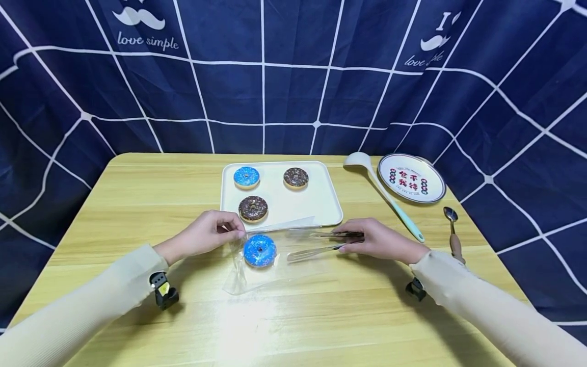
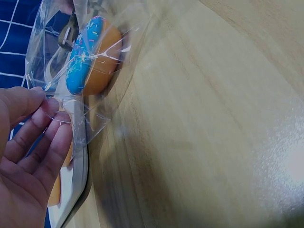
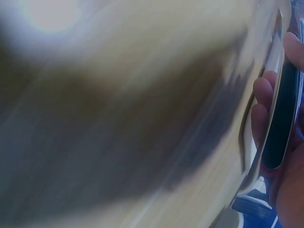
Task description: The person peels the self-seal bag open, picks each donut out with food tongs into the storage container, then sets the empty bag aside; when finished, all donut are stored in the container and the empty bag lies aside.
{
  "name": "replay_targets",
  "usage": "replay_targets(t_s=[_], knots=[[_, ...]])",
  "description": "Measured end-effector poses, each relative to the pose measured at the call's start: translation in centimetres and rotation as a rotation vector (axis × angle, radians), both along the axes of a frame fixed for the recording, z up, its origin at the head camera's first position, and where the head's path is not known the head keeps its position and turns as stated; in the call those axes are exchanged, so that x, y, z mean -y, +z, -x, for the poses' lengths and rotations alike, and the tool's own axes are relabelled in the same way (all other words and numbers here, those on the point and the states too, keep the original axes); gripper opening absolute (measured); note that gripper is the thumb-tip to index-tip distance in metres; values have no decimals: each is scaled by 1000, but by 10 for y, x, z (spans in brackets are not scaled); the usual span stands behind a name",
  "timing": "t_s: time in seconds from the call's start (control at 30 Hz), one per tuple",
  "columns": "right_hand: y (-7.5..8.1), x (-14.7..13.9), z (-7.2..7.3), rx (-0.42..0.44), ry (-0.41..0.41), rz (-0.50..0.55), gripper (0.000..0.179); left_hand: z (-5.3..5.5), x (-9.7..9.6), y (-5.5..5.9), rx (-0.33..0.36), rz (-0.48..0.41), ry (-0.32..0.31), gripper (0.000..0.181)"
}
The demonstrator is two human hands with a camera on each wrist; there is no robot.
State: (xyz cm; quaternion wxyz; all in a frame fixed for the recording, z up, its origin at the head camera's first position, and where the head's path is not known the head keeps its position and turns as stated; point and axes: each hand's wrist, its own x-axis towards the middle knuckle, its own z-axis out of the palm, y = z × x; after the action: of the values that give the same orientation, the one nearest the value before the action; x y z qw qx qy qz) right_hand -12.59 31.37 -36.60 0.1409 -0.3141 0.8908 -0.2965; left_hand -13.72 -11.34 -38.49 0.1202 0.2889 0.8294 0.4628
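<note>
A clear plastic bag (image 1: pixel 243 283) with a blue-frosted doughnut (image 1: pixel 260 250) inside hangs low over the table in front of the tray. My left hand (image 1: pixel 212 235) pinches the bag's edge between thumb and fingertips, also plain in the left wrist view. From the right, my right hand (image 1: pixel 373 239) grips metal tongs (image 1: pixel 316 252), whose arms stand apart. The tongs' tips reach into the bag's mouth, short of the doughnut and not visibly touching it. In the right wrist view the tongs' dark handle (image 3: pixel 281 123) lies in the palm, partly cut off by the frame.
Behind the bag lies a white tray (image 1: pixel 316 196) bearing another blue doughnut (image 1: pixel 246 177) and two chocolate doughnuts, one at the back (image 1: pixel 295 178) and one nearer (image 1: pixel 253 209). To the right are a ladle (image 1: pixel 382 188), a plate (image 1: pixel 411 178) and a spoon (image 1: pixel 453 229). A blue curtain (image 1: pixel 293 92) borders the table.
</note>
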Motion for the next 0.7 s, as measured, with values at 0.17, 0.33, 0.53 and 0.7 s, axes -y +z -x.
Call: replay_targets(t_s=[0.17,0.33,0.53,0.7], knots=[[0,20,2,-5,43,-8,41,0,0,-1,-1,-8,-7,6],[0,32,4,-33,73,-26,42,0,0,-2,-12,-9,-3,6],[0,38,7,-78,85,-80,45,0,2,-3,-18,-11,1,5],[2,40,8,-85,111,-58,43,0,3,-4,-25,-17,1,5]])
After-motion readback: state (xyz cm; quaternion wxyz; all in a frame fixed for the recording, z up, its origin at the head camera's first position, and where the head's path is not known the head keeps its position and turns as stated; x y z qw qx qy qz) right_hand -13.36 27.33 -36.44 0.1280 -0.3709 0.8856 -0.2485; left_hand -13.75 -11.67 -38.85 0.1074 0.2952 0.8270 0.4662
